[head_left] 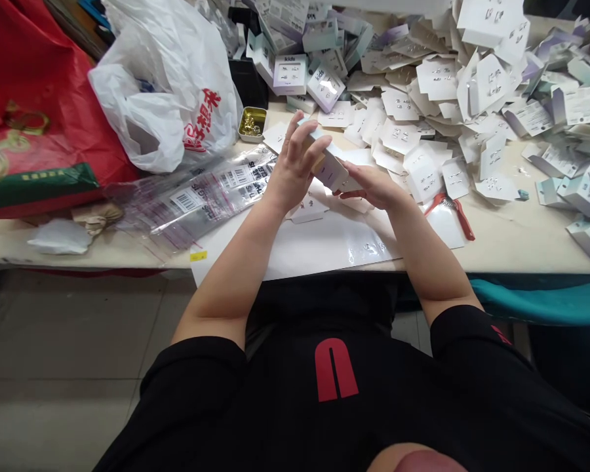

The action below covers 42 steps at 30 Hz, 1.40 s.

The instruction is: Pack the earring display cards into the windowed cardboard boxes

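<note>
In the head view, my left hand grips a small white and lilac box from its left side, fingers curled over the top, holding it tilted above the table. My right hand is closed at the box's lower right end, pinching a white earring card whose far part is hidden by box and fingers. Just below the hands, another earring card lies on a white sheet. Red-handled pliers rest near my right forearm.
Loose earring cards pile up behind my hands, with "kids" boxes at the back and more boxes at right. A small metal tin holds gold-coloured pieces. Barcoded plastic bags, a white carrier bag and a red bag fill the left.
</note>
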Each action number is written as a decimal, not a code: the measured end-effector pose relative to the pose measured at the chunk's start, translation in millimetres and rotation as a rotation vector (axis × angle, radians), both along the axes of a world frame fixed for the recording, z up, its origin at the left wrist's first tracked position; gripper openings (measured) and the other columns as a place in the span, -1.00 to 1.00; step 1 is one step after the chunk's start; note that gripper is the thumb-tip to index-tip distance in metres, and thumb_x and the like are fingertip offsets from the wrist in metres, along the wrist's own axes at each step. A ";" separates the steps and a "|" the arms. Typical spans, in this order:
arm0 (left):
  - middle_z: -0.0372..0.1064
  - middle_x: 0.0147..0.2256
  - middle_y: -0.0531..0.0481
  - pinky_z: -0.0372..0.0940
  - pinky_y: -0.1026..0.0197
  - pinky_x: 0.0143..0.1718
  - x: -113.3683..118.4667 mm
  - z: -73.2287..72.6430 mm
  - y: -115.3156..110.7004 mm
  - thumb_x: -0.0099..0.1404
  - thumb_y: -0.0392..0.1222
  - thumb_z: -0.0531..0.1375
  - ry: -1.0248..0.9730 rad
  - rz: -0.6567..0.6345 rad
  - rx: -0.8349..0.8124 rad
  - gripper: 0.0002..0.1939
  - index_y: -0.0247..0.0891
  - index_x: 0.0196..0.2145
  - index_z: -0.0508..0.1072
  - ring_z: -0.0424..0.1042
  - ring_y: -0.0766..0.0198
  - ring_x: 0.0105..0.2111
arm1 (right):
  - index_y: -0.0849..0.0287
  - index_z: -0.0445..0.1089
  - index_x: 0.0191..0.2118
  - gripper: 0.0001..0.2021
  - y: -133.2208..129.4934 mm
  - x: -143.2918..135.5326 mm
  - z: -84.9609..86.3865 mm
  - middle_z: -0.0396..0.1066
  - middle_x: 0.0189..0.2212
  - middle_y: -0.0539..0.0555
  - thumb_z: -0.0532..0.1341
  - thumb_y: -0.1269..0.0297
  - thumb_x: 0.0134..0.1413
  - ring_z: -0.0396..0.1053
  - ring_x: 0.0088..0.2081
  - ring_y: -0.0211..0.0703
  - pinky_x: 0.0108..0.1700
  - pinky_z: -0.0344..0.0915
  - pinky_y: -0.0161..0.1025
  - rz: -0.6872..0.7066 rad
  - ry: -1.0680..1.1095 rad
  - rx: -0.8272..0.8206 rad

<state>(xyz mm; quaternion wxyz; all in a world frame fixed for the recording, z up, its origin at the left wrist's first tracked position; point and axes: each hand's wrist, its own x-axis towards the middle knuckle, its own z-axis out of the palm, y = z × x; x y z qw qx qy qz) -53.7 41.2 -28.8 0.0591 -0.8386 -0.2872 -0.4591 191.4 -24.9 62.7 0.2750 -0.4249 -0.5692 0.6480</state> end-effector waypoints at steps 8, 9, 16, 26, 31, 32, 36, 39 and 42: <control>0.16 0.46 -0.13 -0.07 -0.48 0.63 3.7 4.7 -3.8 0.66 -0.13 -0.03 -0.011 -0.072 -0.091 -0.53 0.13 0.44 0.21 -0.21 -0.14 0.65 | 0.07 0.59 0.04 -0.47 2.8 6.4 1.0 0.60 -0.04 0.15 0.33 -0.30 0.31 0.55 -0.17 -0.06 -0.15 0.56 -0.20 0.045 -0.032 -0.041; 0.17 0.45 -0.13 -0.09 -0.47 0.64 4.6 5.9 -4.7 0.66 -0.09 -0.02 -0.020 -0.077 -0.109 -0.53 0.15 0.43 0.22 -0.22 -0.15 0.65 | 0.07 0.59 0.05 -0.47 2.9 7.1 0.9 0.60 -0.04 0.15 0.32 -0.30 0.32 0.56 -0.16 -0.05 -0.15 0.57 -0.20 0.047 -0.027 -0.042; 0.24 0.40 -0.11 -0.07 -0.49 0.61 7.3 9.9 -7.7 0.63 0.03 0.03 -0.062 -0.109 -0.250 -0.57 0.18 0.37 0.32 -0.26 -0.18 0.66 | 0.04 0.64 0.03 -0.56 1.4 10.0 1.8 0.66 -0.07 0.09 0.28 -0.21 0.37 0.59 -0.16 -0.05 -0.16 0.58 -0.21 0.077 -0.022 -0.072; 0.30 0.35 -0.11 0.02 -0.49 0.60 8.7 10.4 -9.0 0.61 0.01 0.04 -0.060 -0.081 -0.232 -0.58 0.23 0.34 0.35 -0.25 -0.15 0.66 | 0.00 0.66 0.02 -0.62 6.0 14.0 3.1 0.63 0.02 0.08 0.30 -0.16 0.42 0.59 -0.10 -0.06 -0.06 0.60 -0.19 0.096 -0.070 -0.073; 0.26 0.37 -0.11 0.00 -0.51 0.59 4.9 16.0 -9.7 0.59 0.08 0.10 -0.066 -0.123 -0.277 -0.60 0.21 0.32 0.37 -0.22 -0.22 0.65 | 0.05 0.66 -0.08 -0.65 3.0 9.5 4.9 0.60 -0.07 0.11 0.33 -0.12 0.43 0.57 -0.11 -0.08 -0.01 0.58 -0.18 0.040 -0.072 -0.039; 0.26 0.37 -0.12 -0.01 -0.51 0.59 4.3 16.5 -9.4 0.59 0.09 0.11 -0.064 -0.131 -0.289 -0.61 0.21 0.31 0.38 -0.21 -0.23 0.65 | 0.06 0.66 -0.10 -0.67 2.5 9.3 5.5 0.60 -0.08 0.11 0.33 -0.09 0.43 0.57 -0.11 -0.08 0.00 0.58 -0.17 0.051 -0.071 -0.040; 0.27 0.36 -0.12 -0.04 -0.50 0.60 4.1 13.2 -6.4 0.62 0.11 0.06 -0.063 -0.124 -0.290 -0.62 0.19 0.29 0.41 -0.22 -0.21 0.65 | 0.05 0.66 -0.05 -0.69 1.6 9.2 6.2 0.64 -0.09 0.09 0.29 -0.06 0.45 0.59 -0.13 -0.06 -0.03 0.58 -0.16 0.108 -0.041 -0.080; 0.29 0.36 -0.09 -0.03 -0.47 0.61 5.6 6.4 -2.9 0.64 0.08 -0.03 -0.094 -0.086 -0.255 -0.61 0.23 0.28 0.42 -0.27 -0.14 0.66 | 0.03 0.61 0.05 -0.66 0.3 7.0 5.8 0.67 -0.07 0.08 0.24 -0.07 0.47 0.62 -0.10 -0.06 -0.06 0.57 -0.21 0.126 -0.013 -0.104; 0.31 0.35 -0.10 0.02 -0.47 0.60 6.9 1.0 -0.7 0.64 0.07 -0.04 -0.109 -0.067 -0.256 -0.60 0.25 0.29 0.40 -0.32 -0.11 0.67 | 0.06 0.59 0.08 -0.64 -0.8 5.6 4.5 0.67 -0.05 0.10 0.25 -0.06 0.44 0.61 -0.10 -0.07 -0.04 0.57 -0.23 0.101 0.026 -0.103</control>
